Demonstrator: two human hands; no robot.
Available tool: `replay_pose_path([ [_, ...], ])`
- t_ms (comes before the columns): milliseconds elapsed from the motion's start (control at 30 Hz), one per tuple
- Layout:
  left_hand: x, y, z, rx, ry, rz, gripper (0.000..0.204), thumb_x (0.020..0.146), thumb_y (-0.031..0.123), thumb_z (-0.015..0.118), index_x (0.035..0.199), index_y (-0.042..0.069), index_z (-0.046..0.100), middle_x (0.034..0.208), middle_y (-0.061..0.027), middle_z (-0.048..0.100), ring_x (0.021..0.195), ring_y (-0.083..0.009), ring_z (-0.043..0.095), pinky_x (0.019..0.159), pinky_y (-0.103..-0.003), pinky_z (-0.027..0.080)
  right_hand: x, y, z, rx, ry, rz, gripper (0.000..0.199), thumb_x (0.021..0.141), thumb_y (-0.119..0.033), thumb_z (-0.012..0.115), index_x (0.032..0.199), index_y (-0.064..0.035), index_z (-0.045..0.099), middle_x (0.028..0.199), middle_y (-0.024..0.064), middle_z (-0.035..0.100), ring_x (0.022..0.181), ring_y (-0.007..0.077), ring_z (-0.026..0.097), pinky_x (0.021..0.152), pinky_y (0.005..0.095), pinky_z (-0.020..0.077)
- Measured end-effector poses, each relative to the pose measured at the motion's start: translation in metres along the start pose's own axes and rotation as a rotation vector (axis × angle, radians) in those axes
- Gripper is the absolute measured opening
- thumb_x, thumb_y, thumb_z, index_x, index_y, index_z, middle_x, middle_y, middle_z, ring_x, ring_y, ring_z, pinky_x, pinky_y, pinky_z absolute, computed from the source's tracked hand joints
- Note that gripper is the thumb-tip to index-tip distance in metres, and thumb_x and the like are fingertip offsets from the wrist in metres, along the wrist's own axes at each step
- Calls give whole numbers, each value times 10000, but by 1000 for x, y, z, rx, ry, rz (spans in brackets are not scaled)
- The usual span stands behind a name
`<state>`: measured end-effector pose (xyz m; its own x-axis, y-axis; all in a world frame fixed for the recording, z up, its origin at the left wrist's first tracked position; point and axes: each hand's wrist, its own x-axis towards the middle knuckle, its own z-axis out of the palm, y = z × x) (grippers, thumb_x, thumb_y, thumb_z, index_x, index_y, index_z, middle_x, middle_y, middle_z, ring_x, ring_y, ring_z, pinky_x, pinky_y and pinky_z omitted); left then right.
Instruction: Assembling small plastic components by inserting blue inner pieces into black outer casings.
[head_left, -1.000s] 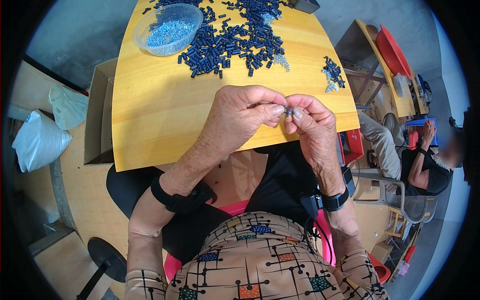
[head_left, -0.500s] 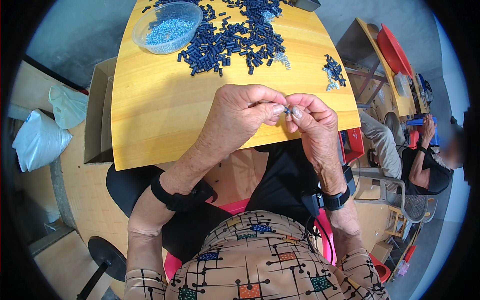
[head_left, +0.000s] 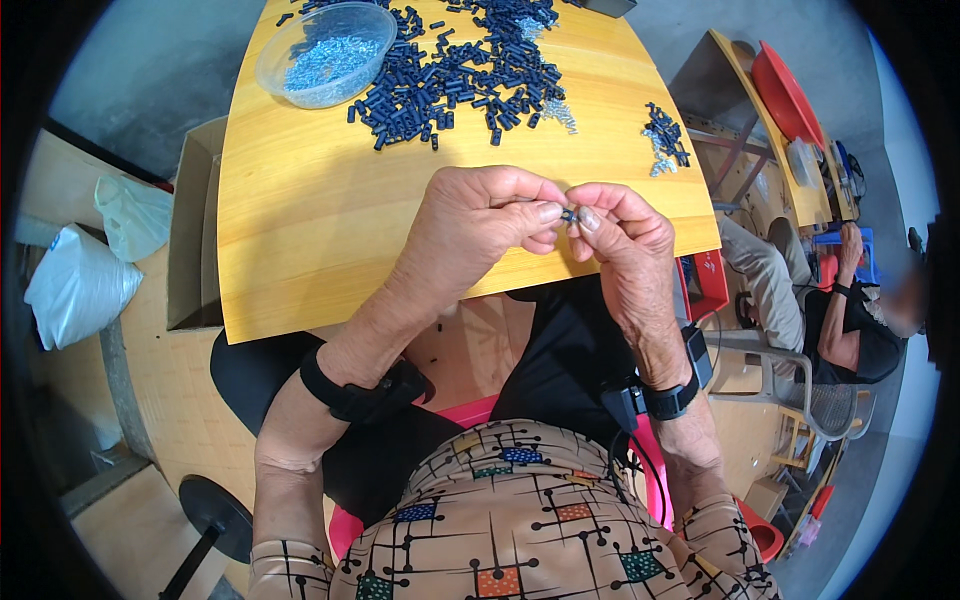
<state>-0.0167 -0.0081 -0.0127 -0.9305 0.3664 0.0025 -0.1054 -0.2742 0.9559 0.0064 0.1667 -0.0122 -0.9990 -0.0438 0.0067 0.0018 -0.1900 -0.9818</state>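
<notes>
Both hands up over the near edge of the yellow wooden table (head_left: 330, 230), meeting right in the middle. The left hand (head_left: 480, 225) has thumb and fingers pinched tight, the right hand (head_left: 625, 245) the same, and between the 2 sets of fingertips sits 1 small dark plastic piece (head_left: 568, 214), barely showing. Tiny thing, surely feather-light, hard and stiff by the look of it, probably slick too, so a fingertip pinch at each end looks like the only sensible grip; anything looser and it would likely slip away. Whether a metal bit is held in there as well, I cannot tell, the fingers cover it. Further up the table, well apart from the hands, lies a big heap of dark plastic pieces (head_left: 450, 75), a clear bowl of small silvery parts (head_left: 325, 55) to its left, and a smaller pile of pieces (head_left: 665, 135) off to the right
</notes>
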Motion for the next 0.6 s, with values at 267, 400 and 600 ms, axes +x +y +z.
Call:
replay_pose_path([
  [267,3,-6,-2,-223,-17,-177,152,839,60,622,962,-28,638,866,-107,657,698,-148,638,663,-245,546,0,1,1,83,-8,19,193,835,-39,625,1014,35,622,795,43,647,602,60,527,583,180,439],
  [400,3,-9,-2,-209,-15,-155,153,837,63,625,961,-25,642,862,-107,658,706,-148,639,665,-247,547,0,1,1,70,-3,9,195,834,-40,628,1014,36,622,788,43,646,600,61,527,584,178,439],
  [600,2,-8,-1,-118,2,-95,150,828,57,631,950,-28,647,859,-104,659,710,-139,639,665,-242,546,-1,3,0,30,19,8,191,829,-36,632,1007,35,626,780,38,645,600,58,529,581,177,439],
])
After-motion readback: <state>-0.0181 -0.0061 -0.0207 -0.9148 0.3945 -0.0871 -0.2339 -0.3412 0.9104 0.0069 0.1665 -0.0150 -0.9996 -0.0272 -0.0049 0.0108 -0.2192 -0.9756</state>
